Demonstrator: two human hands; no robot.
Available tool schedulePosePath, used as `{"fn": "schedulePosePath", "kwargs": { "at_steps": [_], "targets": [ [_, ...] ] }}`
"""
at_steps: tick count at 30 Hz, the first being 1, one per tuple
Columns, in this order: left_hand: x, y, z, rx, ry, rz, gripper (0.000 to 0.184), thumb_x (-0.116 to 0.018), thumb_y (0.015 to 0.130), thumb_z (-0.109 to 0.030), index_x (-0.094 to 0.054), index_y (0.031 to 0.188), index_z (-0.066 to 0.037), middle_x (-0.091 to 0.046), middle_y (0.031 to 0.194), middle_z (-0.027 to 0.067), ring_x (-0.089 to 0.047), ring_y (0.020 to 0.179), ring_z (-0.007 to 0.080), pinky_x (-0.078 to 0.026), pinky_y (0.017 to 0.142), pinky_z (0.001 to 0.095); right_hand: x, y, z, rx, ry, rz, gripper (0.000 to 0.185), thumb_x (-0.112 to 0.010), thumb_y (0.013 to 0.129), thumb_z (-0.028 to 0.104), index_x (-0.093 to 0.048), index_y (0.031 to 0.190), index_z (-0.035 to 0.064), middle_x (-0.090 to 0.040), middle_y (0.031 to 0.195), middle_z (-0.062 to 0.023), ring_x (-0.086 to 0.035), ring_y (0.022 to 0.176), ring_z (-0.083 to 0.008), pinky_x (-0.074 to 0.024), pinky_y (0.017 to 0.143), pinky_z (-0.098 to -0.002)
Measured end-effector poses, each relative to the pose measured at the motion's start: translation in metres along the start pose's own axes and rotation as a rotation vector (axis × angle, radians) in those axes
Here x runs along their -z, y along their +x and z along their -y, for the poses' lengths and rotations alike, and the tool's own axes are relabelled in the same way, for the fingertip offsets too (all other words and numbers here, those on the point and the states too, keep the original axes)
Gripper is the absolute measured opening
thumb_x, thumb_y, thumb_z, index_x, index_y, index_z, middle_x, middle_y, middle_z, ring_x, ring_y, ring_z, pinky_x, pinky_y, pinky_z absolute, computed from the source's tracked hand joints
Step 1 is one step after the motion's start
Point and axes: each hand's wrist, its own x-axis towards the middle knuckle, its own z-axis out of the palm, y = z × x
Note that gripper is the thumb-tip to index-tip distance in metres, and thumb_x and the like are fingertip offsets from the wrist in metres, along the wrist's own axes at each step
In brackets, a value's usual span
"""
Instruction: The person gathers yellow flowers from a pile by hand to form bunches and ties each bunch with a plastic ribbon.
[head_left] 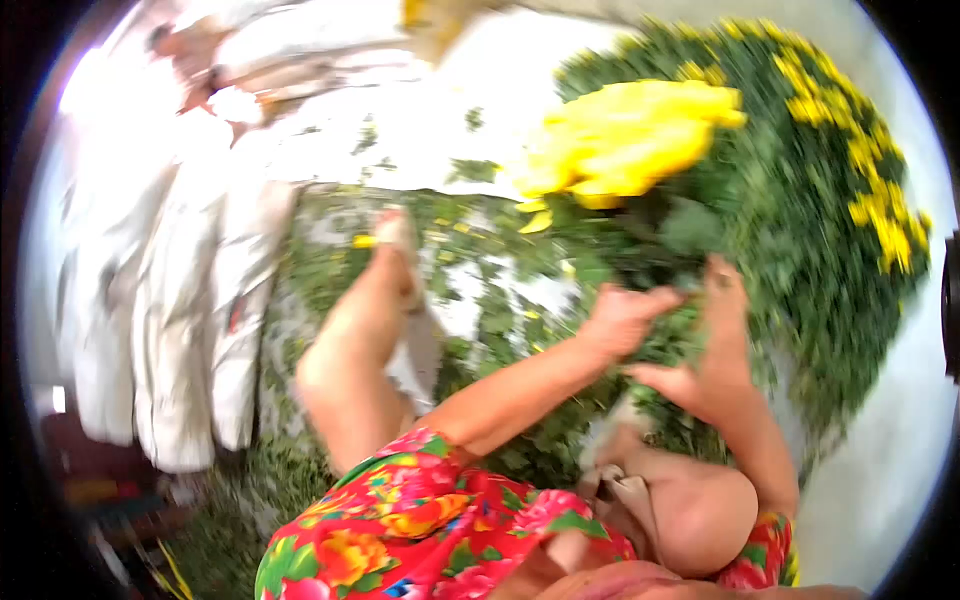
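Note:
A bunch of yellow chrysanthemums (640, 135) with leafy green stems lies tilted in front of me, its blooms pointing away. My left hand (625, 318) is closed around the stems below the leaves, partly smeared by motion. On the other side, my right hand (708, 365) has its thumb stretched out apart from its fingers, beside the leafy lower stems (670, 335). Whether the right palm touches these stems is hard to tell.
A large pile of yellow-flowered stems (820, 230) stands along the right. Long white wrapped bundles (170, 320) lie at left, with more at the back. Loose green leaves (510, 310) litter the floor around my legs. Another person's hand (235, 105) shows at upper left.

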Motion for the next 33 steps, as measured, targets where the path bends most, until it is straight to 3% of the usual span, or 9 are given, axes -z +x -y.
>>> {"fn": "schedulePosePath", "kwargs": {
  "at_steps": [6, 9, 11, 15, 16, 20, 25, 27, 33],
  "targets": [
    [-0.076, 0.015, -0.194, -0.969, 0.306, 0.244, 0.056, -0.089, 0.061, -0.009, -0.064, 0.111, -0.003, -0.070, 0.101, 0.0083, -0.065, 0.091, 0.0215, -0.052, 0.088, 0.0343, 0.062, 0.091, 0.056, -0.006, 0.443, -0.136, 0.100, -0.086, 0.070, 0.022, -0.028, 0.147, -0.0033, -0.044, 0.140, -0.0170, -0.047, 0.127, -0.0258, -0.0408, 0.105, -0.0389],
    [-0.123, -0.063, -0.282, -0.961, 1.320, -0.111, 0.066, -0.083, 0.058, -0.021, -0.050, 0.105, 0.011, -0.069, 0.089, 0.0221, -0.069, 0.088, 0.0366, -0.054, 0.080, 0.0395, 0.104, 0.098, 0.126, -0.533, 0.306, -0.128, 0.081, -0.082, 0.079, 0.020, -0.038, 0.143, -0.0019, -0.053, 0.134, -0.0140, -0.050, 0.122, -0.0197, -0.0420, 0.101, -0.0340],
    [-0.127, -0.100, -0.292, -1.106, 1.632, -0.055, 0.046, -0.077, 0.064, -0.019, -0.054, 0.094, 0.007, -0.066, 0.079, 0.0237, -0.067, 0.080, 0.0398, -0.054, 0.074, 0.0453, 0.067, 0.083, 0.119, -0.130, 0.519, -0.401, 0.070, -0.080, 0.081, 0.021, -0.047, 0.138, -0.0007, -0.056, 0.131, -0.0127, -0.051, 0.119, -0.0195, -0.0418, 0.100, -0.0337],
    [-0.090, -0.142, -0.250, -0.775, 2.043, 0.124, 0.023, -0.066, 0.069, -0.005, -0.056, 0.089, 0.002, -0.065, 0.076, 0.0196, -0.067, 0.078, 0.0387, -0.052, 0.073, 0.0482, -0.038, 0.025, 0.135, -0.012, 0.785, -0.335, 0.071, -0.081, 0.081, 0.021, -0.046, 0.140, 0.0024, -0.054, 0.136, -0.0114, -0.052, 0.119, -0.0217, -0.0415, 0.100, -0.0358],
    [-0.064, -0.144, -0.226, -0.752, 1.938, 0.142, 0.023, -0.067, 0.070, -0.006, -0.056, 0.089, 0.000, -0.066, 0.078, 0.0199, -0.067, 0.079, 0.0383, -0.052, 0.074, 0.0471, 0.007, 0.012, 0.179, -0.472, 0.646, 0.302, 0.065, -0.079, 0.083, 0.021, -0.048, 0.137, 0.0031, -0.053, 0.137, -0.0074, -0.050, 0.119, -0.0181, -0.0411, 0.100, -0.0343],
    [0.009, -0.140, -0.143, -0.372, 2.035, 0.068, 0.035, -0.068, 0.067, -0.009, -0.061, 0.099, 0.002, -0.069, 0.084, 0.0191, -0.070, 0.084, 0.0334, -0.054, 0.076, 0.0442, -0.137, -0.043, 0.188, -0.412, 1.591, -0.081, 0.039, -0.071, 0.088, 0.015, -0.060, 0.122, 0.0011, -0.060, 0.120, -0.0027, -0.051, 0.109, -0.0116, -0.0437, 0.096, -0.0322],
    [0.047, -0.157, -0.078, -0.653, 2.069, -0.196, 0.040, -0.065, 0.067, -0.009, -0.051, 0.104, 0.000, -0.060, 0.083, 0.0159, -0.062, 0.078, 0.0335, -0.049, 0.069, 0.0448, -0.102, -0.072, 0.178, -0.554, 1.005, 0.496, 0.036, -0.073, 0.083, 0.016, -0.066, 0.115, -0.0003, -0.070, 0.108, -0.0094, -0.063, 0.096, -0.0160, -0.0485, 0.089, -0.0327],
    [0.054, -0.156, -0.070, -0.809, 2.166, -0.239, 0.048, -0.064, 0.071, -0.014, -0.053, 0.114, 0.004, -0.059, 0.084, 0.0142, -0.059, 0.078, 0.0279, -0.046, 0.069, 0.0401, -0.046, -0.068, 0.189, -0.017, 0.637, 0.750, 0.043, -0.076, 0.079, 0.021, -0.066, 0.116, 0.0012, -0.070, 0.104, -0.0125, -0.067, 0.094, -0.0233, -0.0501, 0.087, -0.0321],
    [0.046, -0.174, -0.080, -0.508, 2.044, -0.103, 0.055, -0.069, 0.075, -0.023, -0.054, 0.123, 0.000, -0.054, 0.119, 0.0199, -0.052, 0.110, 0.0345, -0.043, 0.092, 0.0451, -0.011, -0.011, 0.161, 0.453, -0.085, -0.023, 0.104, -0.084, 0.058, 0.020, -0.034, 0.147, 0.0057, -0.053, 0.135, -0.0152, -0.049, 0.127, -0.0335, -0.0333, 0.108, -0.0517]
  ]
}}
